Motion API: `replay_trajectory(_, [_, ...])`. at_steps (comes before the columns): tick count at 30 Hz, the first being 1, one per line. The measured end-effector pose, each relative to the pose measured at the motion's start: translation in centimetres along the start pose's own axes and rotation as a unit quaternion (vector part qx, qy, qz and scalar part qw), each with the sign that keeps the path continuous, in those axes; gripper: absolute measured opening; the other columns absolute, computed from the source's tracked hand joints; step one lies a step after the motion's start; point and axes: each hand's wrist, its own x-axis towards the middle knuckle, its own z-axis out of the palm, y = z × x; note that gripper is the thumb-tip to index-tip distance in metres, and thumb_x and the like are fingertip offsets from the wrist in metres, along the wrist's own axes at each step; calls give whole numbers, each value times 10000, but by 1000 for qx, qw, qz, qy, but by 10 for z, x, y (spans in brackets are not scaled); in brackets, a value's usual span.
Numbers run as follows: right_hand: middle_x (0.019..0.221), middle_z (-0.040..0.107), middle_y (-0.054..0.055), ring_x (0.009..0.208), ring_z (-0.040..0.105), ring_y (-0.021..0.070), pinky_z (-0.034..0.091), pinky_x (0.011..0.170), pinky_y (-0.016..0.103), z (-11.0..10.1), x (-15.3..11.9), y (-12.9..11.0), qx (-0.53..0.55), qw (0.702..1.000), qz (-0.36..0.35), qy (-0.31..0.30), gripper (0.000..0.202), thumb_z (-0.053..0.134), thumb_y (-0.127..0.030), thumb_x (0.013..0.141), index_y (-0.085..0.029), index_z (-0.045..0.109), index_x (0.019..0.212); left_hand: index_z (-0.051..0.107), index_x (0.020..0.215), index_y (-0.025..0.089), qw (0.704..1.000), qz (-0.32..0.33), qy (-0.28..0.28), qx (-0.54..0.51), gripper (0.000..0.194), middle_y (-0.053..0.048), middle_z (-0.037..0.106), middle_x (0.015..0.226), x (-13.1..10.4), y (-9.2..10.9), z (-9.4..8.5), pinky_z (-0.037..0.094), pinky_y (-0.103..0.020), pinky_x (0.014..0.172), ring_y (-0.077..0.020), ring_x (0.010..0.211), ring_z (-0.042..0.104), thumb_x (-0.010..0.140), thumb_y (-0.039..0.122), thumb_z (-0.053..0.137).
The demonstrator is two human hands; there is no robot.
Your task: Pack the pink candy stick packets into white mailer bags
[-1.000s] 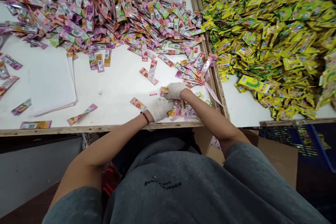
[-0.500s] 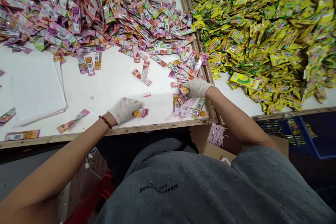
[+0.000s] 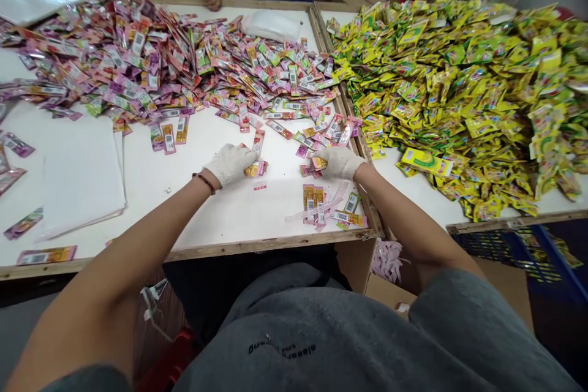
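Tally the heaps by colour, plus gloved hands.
Pink-purple sachet heap: 1
Yellow-green packet heap: 1
Gloved hands: 2, the left hand with a grip on a sachet bundle, the right hand on an orange sachet
Total: 4

Both forearms bare, reaching forward and converging slightly. Left hand [image 3: 229,163] in a white knit glove, palm down, fingers curled closed; a dark bead bracelet [image 3: 204,182] circles the wrist. Right hand [image 3: 339,162], likewise gloved, palm down, fingers bent inward in a grip.
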Motion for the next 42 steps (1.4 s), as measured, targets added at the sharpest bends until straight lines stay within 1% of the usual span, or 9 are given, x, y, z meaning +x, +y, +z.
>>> replay_trajectory(4, [1196,761,177,1077,718,353,517,872,421,9,12,-17,-72,997,-8,-18,416,638,-369,917,-188,708,1285,729,1098,167,998,9,-34,44,244,-156,747,1029,19,4,9,395,-365,812,-265,942,679,940,171,544])
replay_trajectory(8, [1230,739,204,1127,697,345,494,932,411,19,12,-32,-81,993,-83,7,358,617,-379,935,-148,762,1167,742,1066,151,997,37,-8,70,294,-175,714,1098,12,15,23,377,-395,775,-285,960,666,955,104,474])
replay_trajectory(11, [1180,755,177,1102,701,322,495,936,388,22,14,-29,-26,995,-92,27,302,639,-373,913,-165,772,1087,744,998,146,996,48,46,65,321,-179,691,1138,-4,22,34,394,-419,821,-284,1002,652,963,64,435])
replay_trajectory(14, [1027,779,100,947,713,268,531,853,355,19,19,-11,140,989,-11,37,234,677,-336,856,-195,736,1033,745,975,157,996,41,74,31,321,-166,694,1078,-22,27,45,416,-421,844,-272,967,646,986,79,434])
replay_trajectory(16, [955,767,53,875,694,234,551,816,342,15,23,2,302,949,47,78,237,704,-339,818,-203,694,1011,744,975,168,996,26,83,5,313,-154,699,1039,-34,30,52,433,-422,862,-267,943,644,1000,96,441])
replay_trajectory(19, [857,730,17,825,672,214,570,826,358,11,25,16,508,845,87,143,311,792,-404,724,-213,633,910,736,994,177,996,-2,82,-25,270,-141,707,1026,-52,33,61,450,-429,898,-273,941,648,985,93,480])
replay_trajectory(24, [816,732,6,868,716,233,597,873,399,11,20,16,667,723,85,159,533,918,-466,513,-242,599,876,715,1045,184,992,-63,109,-29,269,-145,721,1097,-70,41,78,452,-432,877,-287,938,649,998,121,457])
replay_trajectory(34, [844,789,65,964,761,316,639,824,460,-7,10,-1,711,696,24,96,532,898,-503,511,-205,689,899,690,1027,181,973,-118,193,-42,215,-156,730,1126,-74,50,96,463,-446,902,-287,952,636,983,170,480])
replay_trajectory(42, [787,728,45,907,740,280,621,811,437,-5,23,-3,722,670,67,160,450,884,-446,546,-229,603,823,689,1007,181,974,-129,174,-61,248,-160,722,1079,-72,51,92,466,-451,878,-292,965,642,1007,191,442])
